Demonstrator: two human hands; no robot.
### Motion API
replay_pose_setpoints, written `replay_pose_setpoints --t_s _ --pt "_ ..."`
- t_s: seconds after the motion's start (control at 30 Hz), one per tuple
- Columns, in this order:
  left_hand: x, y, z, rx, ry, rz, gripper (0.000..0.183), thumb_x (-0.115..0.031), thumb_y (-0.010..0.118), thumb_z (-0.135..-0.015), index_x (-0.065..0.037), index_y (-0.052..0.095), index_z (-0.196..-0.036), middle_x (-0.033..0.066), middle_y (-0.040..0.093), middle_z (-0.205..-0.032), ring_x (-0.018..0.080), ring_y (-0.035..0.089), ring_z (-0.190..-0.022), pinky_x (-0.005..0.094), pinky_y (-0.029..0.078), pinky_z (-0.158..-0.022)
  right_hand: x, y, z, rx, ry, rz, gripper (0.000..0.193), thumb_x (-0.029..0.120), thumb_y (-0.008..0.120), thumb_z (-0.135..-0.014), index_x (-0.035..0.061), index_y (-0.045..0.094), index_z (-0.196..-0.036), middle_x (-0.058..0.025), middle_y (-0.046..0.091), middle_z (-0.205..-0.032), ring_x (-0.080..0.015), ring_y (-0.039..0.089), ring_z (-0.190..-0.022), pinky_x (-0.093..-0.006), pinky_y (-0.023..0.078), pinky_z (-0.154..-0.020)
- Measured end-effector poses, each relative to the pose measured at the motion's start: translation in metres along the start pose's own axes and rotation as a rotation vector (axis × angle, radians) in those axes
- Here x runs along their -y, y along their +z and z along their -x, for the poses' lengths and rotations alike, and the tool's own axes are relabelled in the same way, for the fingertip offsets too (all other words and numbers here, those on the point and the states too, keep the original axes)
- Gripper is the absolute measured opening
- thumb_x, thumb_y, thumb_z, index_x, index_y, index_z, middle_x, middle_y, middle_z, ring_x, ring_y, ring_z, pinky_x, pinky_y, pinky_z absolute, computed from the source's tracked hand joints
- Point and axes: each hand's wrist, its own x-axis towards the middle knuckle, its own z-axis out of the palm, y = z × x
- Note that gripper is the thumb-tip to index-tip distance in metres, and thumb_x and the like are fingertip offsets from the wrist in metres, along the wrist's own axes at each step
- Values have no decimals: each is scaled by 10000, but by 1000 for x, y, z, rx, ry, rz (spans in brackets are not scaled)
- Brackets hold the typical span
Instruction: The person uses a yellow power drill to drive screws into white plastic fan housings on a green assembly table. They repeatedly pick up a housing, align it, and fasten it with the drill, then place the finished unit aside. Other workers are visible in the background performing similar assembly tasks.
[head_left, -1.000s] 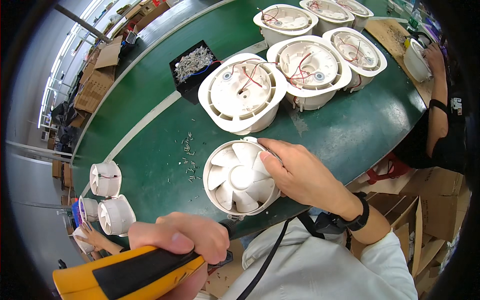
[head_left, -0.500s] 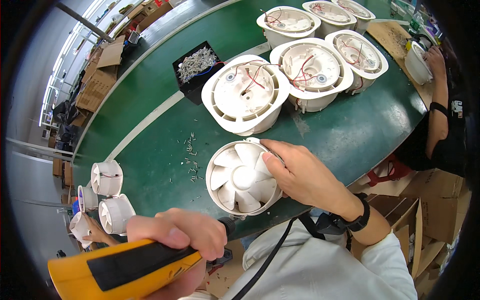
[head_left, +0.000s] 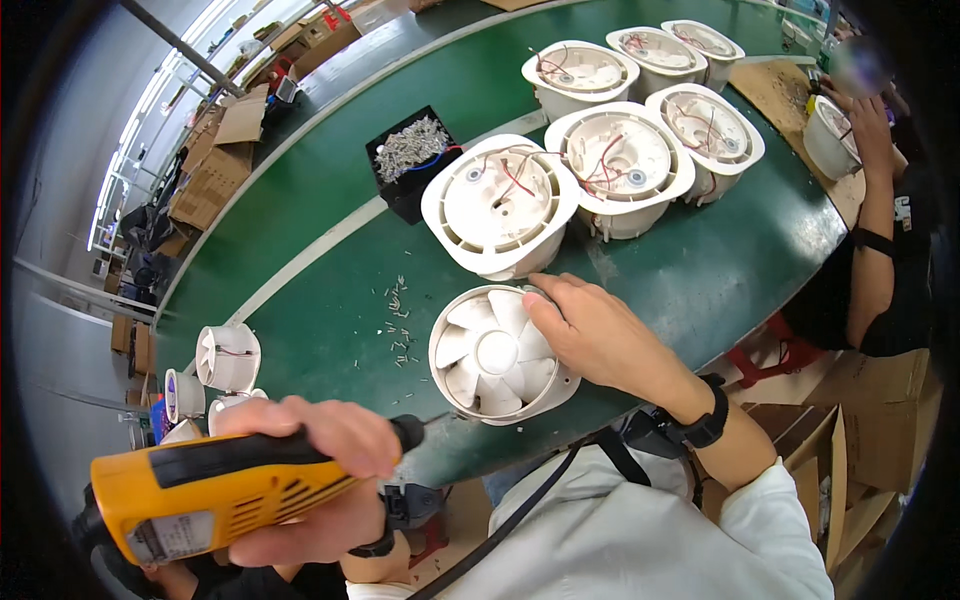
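A yellow and black power screwdriver (head_left: 210,490) is gripped in my left hand (head_left: 335,455) at the lower left. Its thin bit points right, its tip close to the lower left rim of a white fan (head_left: 497,352); I cannot tell if they touch. The fan sits on the green table with its blades facing up inside a round housing. My right hand (head_left: 605,335) holds the housing's upper right side, thumb over the rim and fingers round the outer wall. Loose screws (head_left: 398,320) lie scattered left of the fan.
Several white housings with red wires (head_left: 500,205) stand beyond the fan. Beside them is a black box of screws (head_left: 412,150). More white fans (head_left: 228,357) stand at the left edge. A co-worker's arm (head_left: 875,220) handles another housing (head_left: 832,137) at the right.
My left hand has turned the screwdriver so its bit shows and points at the fan's rim. The whole view has shifted slightly. My right hand stays on the housing.
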Motion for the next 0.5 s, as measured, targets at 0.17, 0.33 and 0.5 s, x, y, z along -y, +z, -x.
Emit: replay_pose_setpoints --t_s 0.17,0.33,0.5 --pt "-5 -12 -1 -13 37 -130 806 -704 490 -796 15 332 -1125 134 528 -677 216 482 -466 330 415 -425 -12 -7 11 27 323 -176 695 417 551 -851 -136 433 -1255 -278 577 -1015 -344 608 -890 -400 488 -770" --pt "-21 2 5 -30 7 -114 650 -645 487 -847 -49 367 -1075 65 456 -570 171 440 -398 274 386 -374 -6 4 29 -36 482 -459 836 484 620 -804 -132 375 -1311 -245 578 -1002 -259 602 -839 -349 490 -730" --pt "1 27 14 54 -31 73 614 -621 517 -845 -67 363 -1062 107 537 -609 202 502 -427 316 428 -394 -10 12 38 -77 418 -349 894 524 657 -770 -150 384 -1290 -233 597 -933 -265 611 -791 -339 494 -701"
